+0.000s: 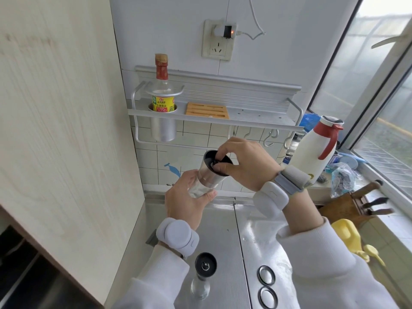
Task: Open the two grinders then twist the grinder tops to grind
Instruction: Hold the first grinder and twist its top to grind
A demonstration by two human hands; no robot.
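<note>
I hold one grinder (209, 175) tilted in the air above the steel counter. It has a clear glass base, a steel middle and a black top. My left hand (188, 197) wraps around its glass base. My right hand (245, 163) pinches the black top (217, 161) with thumb and fingers. A second grinder (204, 275) stands upright on the counter near the bottom of the view, below my left wrist, its black top in place. Two round lids (266, 286) lie on the counter to its right.
A wall shelf (256, 117) holds a sauce bottle (162, 90) and a wooden trivet (207, 110). A white and red thermos (316, 152), a knife block (354, 206) and a yellow container (350, 237) stand at the right by the window. A wooden panel (66, 130) is at the left.
</note>
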